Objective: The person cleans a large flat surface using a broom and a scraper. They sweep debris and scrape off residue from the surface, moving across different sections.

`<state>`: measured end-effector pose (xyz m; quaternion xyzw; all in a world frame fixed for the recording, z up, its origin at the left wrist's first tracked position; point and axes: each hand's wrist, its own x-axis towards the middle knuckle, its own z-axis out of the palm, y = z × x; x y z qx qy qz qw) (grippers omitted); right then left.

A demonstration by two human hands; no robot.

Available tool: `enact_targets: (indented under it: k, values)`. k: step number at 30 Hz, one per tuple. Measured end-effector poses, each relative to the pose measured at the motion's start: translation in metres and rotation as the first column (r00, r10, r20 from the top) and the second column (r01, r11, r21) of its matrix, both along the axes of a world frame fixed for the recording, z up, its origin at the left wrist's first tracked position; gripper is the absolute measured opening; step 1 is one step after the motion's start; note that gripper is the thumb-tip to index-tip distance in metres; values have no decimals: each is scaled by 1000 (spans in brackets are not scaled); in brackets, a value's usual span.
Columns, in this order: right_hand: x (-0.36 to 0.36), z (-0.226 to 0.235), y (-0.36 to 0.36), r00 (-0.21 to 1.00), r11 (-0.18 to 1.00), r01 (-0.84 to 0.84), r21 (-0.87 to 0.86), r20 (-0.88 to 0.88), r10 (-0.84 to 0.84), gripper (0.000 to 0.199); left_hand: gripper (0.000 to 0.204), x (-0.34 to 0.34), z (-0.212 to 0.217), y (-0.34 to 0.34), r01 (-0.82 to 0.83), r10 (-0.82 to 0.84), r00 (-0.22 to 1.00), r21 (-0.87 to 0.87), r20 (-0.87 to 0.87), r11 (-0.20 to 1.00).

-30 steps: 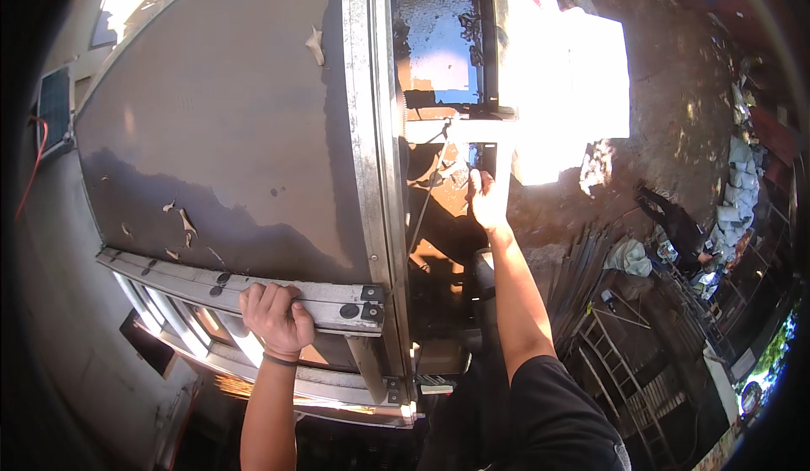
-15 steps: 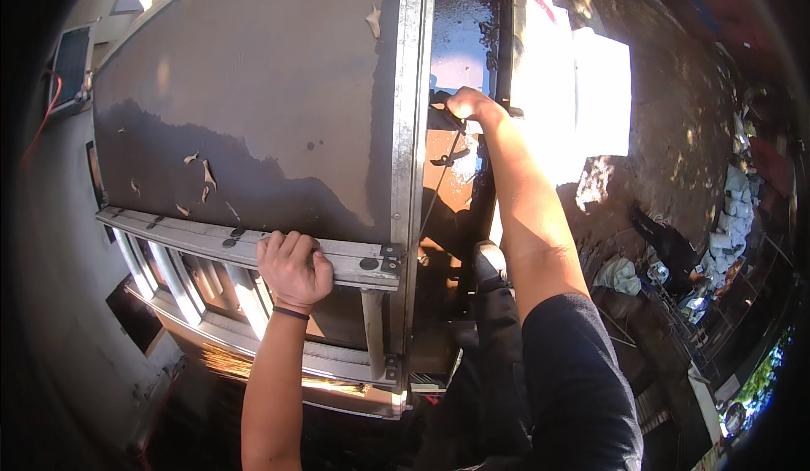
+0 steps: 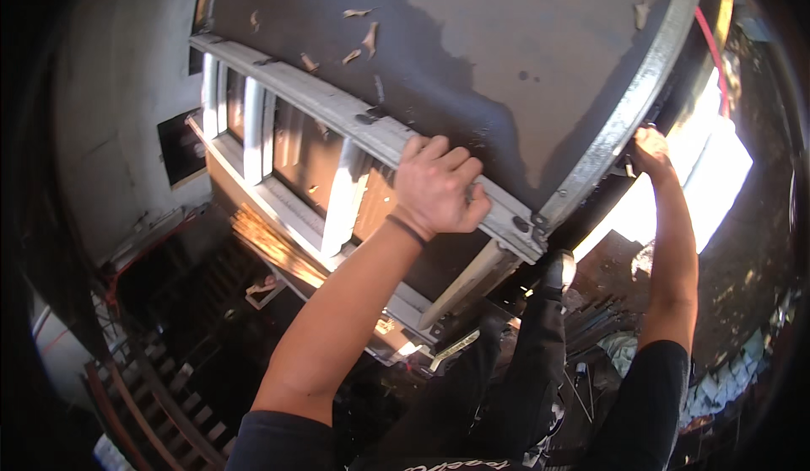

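Grey wall (image 3: 472, 41) ahead: your left hand (image 3: 437, 186) clamps the ladder rung (image 3: 337, 113) beneath it, your right hand (image 3: 651, 146) grips the side rail (image 3: 629, 108).

Grey plastered wall (image 3: 118, 117) at the left with a dark square opening (image 3: 180, 146), shadowed stairs (image 3: 143, 387) at lower left, sunlit patch of ground (image 3: 717, 167) at right
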<state>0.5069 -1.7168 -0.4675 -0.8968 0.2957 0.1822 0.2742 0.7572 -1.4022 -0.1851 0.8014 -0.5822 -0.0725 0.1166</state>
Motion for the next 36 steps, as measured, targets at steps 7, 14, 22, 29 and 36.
enact_targets:
  k: [7,14,22,29,36]
  values:
    - [-85,-114,-68,956,985,-175,-15,237,173,40,18,-6,-9,0,-91,90,996,-102,-17,991]
    - [-50,-76,-15,930,968,-127,214,365,42,31,19,-2,-2,10,-89,90,996,-68,18,994]
    - [-57,-80,-11,903,776,207,595,189,-386,37,20,-9,-19,27,-160,155,987,-113,-48,981]
    - [-79,-76,-23,970,989,-89,115,-215,112,15,22,-11,-22,15,-149,143,988,-113,-61,982]
    - [-84,-69,-15,980,996,-52,70,-188,64,21,22,-8,-14,8,-149,144,988,-120,-48,982]
